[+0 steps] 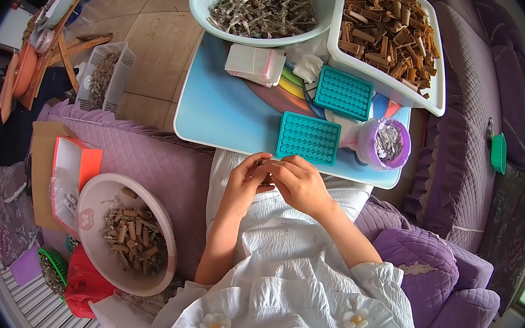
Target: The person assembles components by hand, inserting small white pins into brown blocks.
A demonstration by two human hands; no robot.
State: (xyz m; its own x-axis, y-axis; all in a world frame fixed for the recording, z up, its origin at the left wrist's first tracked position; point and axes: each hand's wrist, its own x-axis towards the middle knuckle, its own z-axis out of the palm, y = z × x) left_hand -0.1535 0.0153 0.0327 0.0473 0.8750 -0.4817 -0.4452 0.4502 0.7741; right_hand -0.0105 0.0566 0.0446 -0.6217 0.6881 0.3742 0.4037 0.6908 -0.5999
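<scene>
My left hand (247, 176) and my right hand (299, 182) meet above my lap, just off the near edge of the table. Both hands have their fingers closed round a small dark brown piece (265, 187), mostly hidden by the fingers. It resembles the curved brown pieces (395, 24) heaped in the white bin (437, 86). Right beyond my hands lies a teal tray with small compartments (309, 138). A second teal tray (344, 92) rests farther back. To their right stands a purple-rimmed cup (400, 132) holding small silvery bits.
A pale green basin (196, 11) of silvery wrapped pieces stands at the table's back. Stacked clear sheets (254, 62) lie in front of it. On the sofa at left sit a pink basin (90, 230) of brown rolls and an orange-white box (91, 165). A person (3, 130) is at far left.
</scene>
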